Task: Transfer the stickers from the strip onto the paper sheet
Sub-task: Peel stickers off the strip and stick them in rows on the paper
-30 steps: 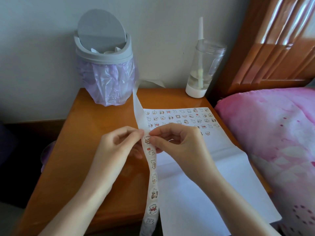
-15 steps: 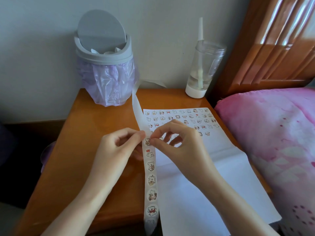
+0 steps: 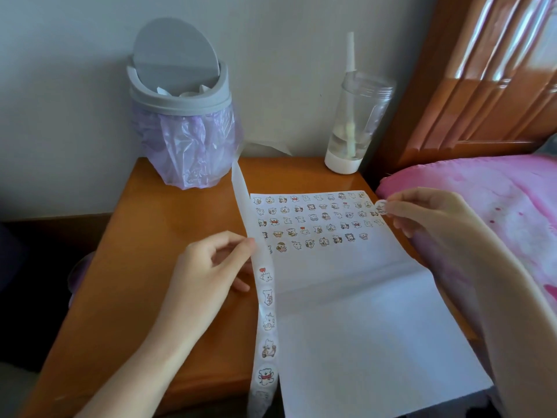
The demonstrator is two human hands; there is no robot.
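Nearest me, the sticker strip [image 3: 266, 327] runs up the wooden bedside table [image 3: 144, 267], its lower end hanging over the near edge. Round cartoon animal stickers sit in a single column on this near stretch. Just right of it lies the white paper sheet [image 3: 361, 327], its near end also overhanging the table.

My left hand [image 3: 208, 267] pinches the strip's left edge between thumb and forefinger, the other fingers loosely curled beneath. Beyond that pinch the strip is bare backing, trailing toward the wall.

My right hand [image 3: 428, 212] is at the sheet's far right edge, thumb and forefinger closed on one round sticker [image 3: 381, 206]. I cannot tell whether it touches the paper. Five rows of small stickers [image 3: 313, 221] already cover the sheet's far end.

At the back stand a grey swing-lid bin [image 3: 180, 116] with a lilac liner, left, and a clear tumbler [image 3: 352, 122] with a straw, right. A pink blanket [image 3: 497, 206] lies to the right.
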